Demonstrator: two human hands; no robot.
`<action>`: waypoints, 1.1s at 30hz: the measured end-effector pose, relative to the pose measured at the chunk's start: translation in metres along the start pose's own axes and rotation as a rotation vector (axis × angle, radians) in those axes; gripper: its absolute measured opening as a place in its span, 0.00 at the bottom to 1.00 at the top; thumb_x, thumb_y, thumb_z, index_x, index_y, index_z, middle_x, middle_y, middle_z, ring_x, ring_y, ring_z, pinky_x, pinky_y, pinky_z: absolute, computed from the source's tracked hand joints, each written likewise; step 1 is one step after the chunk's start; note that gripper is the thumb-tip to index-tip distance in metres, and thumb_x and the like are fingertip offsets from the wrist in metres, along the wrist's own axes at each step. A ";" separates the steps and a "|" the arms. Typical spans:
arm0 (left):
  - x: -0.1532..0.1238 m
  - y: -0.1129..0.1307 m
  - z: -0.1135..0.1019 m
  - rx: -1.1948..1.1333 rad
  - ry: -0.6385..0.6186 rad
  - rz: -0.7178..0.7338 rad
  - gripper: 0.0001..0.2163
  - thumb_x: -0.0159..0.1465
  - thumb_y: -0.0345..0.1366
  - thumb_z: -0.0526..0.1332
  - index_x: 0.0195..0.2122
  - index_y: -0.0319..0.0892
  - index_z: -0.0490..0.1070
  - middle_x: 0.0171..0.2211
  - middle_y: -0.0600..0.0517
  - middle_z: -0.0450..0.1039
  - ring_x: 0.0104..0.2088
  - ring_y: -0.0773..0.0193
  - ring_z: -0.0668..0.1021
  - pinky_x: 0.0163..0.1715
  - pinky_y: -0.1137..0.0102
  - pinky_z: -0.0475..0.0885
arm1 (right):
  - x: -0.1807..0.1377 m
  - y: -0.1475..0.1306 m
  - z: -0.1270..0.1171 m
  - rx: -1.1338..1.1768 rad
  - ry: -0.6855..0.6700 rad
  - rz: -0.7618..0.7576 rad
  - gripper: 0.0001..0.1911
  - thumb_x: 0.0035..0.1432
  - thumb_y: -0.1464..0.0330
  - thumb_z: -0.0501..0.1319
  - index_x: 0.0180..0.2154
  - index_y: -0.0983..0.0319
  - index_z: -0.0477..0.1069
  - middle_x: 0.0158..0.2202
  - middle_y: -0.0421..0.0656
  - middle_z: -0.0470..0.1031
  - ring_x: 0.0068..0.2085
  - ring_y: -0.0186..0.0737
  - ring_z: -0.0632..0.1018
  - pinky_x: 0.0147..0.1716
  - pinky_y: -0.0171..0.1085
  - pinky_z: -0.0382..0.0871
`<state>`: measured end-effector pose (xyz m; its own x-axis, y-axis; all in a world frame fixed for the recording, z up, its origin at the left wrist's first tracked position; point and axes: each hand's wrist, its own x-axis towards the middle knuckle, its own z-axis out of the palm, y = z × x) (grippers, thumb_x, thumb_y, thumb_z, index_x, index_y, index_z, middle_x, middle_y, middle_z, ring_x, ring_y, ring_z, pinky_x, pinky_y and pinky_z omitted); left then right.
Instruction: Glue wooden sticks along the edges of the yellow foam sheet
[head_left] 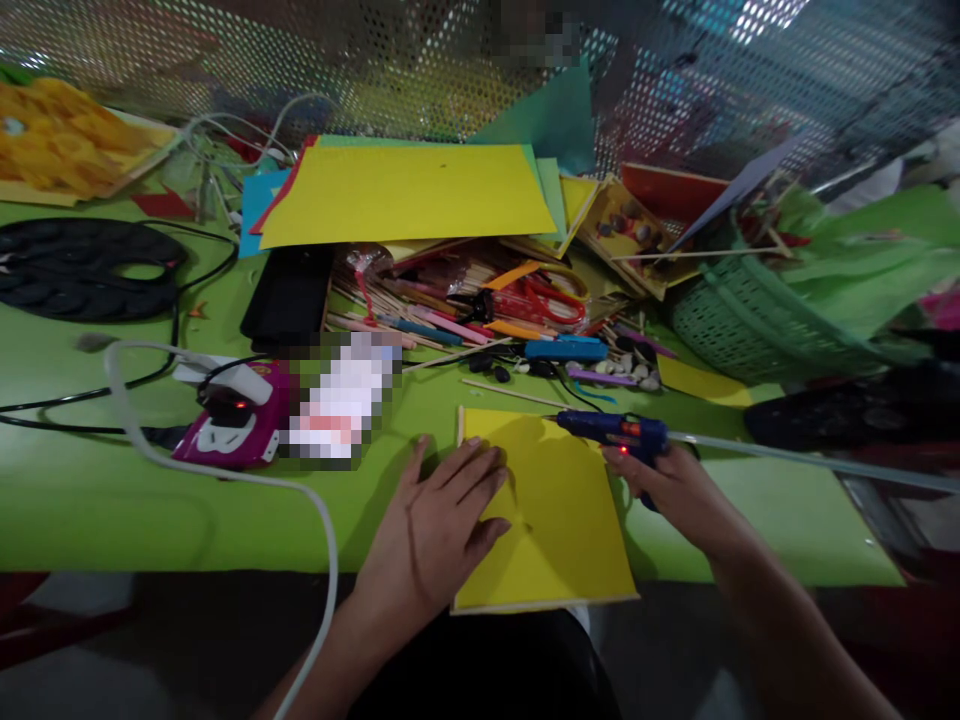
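A yellow sheet (562, 520) lies at the front of the green table, with thin wooden sticks along its lower edge and at its upper left corner. My left hand (442, 520) rests on the sheet's left side, fingers stretched out, holding nothing. My right hand (690, 500) grips a dark blue glue gun (611, 430), whose nozzle points left over the sheet's top edge. A small red light glows on the gun, and a long clear glue stick (810, 460) sticks out of its back. Just above the sheet lies a loose thin stick (510, 392).
Behind are stacked coloured papers (405, 195), red scissors (544, 300), a blue utility knife (566, 348) and many sticks. A green basket (742, 315) stands right. Left are a magenta power strip (240, 425), a blurred-out phone (345, 400) and a white cable (326, 530) crossing the table edge.
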<state>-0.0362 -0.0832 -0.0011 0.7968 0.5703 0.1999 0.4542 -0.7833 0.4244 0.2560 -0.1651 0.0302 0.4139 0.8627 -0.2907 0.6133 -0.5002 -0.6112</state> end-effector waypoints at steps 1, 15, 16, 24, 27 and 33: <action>0.000 0.000 0.000 -0.002 0.002 0.000 0.19 0.71 0.44 0.53 0.61 0.48 0.66 0.62 0.49 0.68 0.64 0.57 0.66 0.68 0.49 0.48 | -0.001 0.000 -0.001 0.005 -0.002 0.002 0.25 0.55 0.47 0.60 0.22 0.60 0.66 0.19 0.38 0.64 0.23 0.34 0.63 0.22 0.35 0.56; 0.000 0.000 0.002 -0.022 -0.002 -0.005 0.19 0.71 0.44 0.52 0.62 0.48 0.65 0.63 0.52 0.66 0.66 0.58 0.65 0.70 0.49 0.40 | -0.002 -0.003 -0.003 -0.037 -0.002 -0.022 0.24 0.56 0.47 0.59 0.23 0.60 0.67 0.19 0.38 0.62 0.23 0.35 0.63 0.22 0.35 0.56; 0.000 0.000 0.001 -0.024 -0.002 -0.007 0.19 0.71 0.44 0.52 0.62 0.47 0.65 0.63 0.52 0.65 0.65 0.59 0.65 0.70 0.49 0.40 | -0.002 -0.003 -0.004 -0.038 0.005 -0.020 0.24 0.56 0.47 0.59 0.23 0.60 0.67 0.19 0.37 0.62 0.23 0.35 0.63 0.22 0.35 0.56; -0.001 -0.001 0.003 -0.031 -0.001 -0.012 0.19 0.71 0.44 0.52 0.62 0.48 0.64 0.64 0.53 0.65 0.66 0.60 0.64 0.70 0.50 0.38 | -0.001 -0.005 0.000 -0.016 -0.007 -0.018 0.26 0.56 0.47 0.60 0.19 0.60 0.64 0.18 0.38 0.63 0.22 0.33 0.62 0.21 0.35 0.55; -0.002 -0.001 0.004 -0.044 0.009 -0.011 0.19 0.71 0.43 0.53 0.62 0.49 0.64 0.63 0.53 0.66 0.66 0.59 0.64 0.70 0.50 0.38 | -0.001 -0.005 -0.004 0.006 0.014 0.031 0.27 0.54 0.45 0.60 0.22 0.61 0.69 0.19 0.39 0.65 0.23 0.35 0.65 0.22 0.35 0.56; -0.003 -0.001 0.002 -0.070 0.050 -0.040 0.15 0.70 0.41 0.56 0.56 0.48 0.69 0.61 0.52 0.69 0.64 0.57 0.67 0.69 0.51 0.44 | -0.008 -0.004 -0.011 0.195 -0.051 -0.007 0.27 0.56 0.44 0.59 0.31 0.62 0.75 0.19 0.38 0.63 0.24 0.35 0.66 0.25 0.36 0.59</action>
<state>-0.0384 -0.0849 -0.0039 0.7567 0.6140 0.2246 0.4550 -0.7412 0.4935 0.2572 -0.1705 0.0429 0.3724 0.8713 -0.3197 0.4721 -0.4744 -0.7430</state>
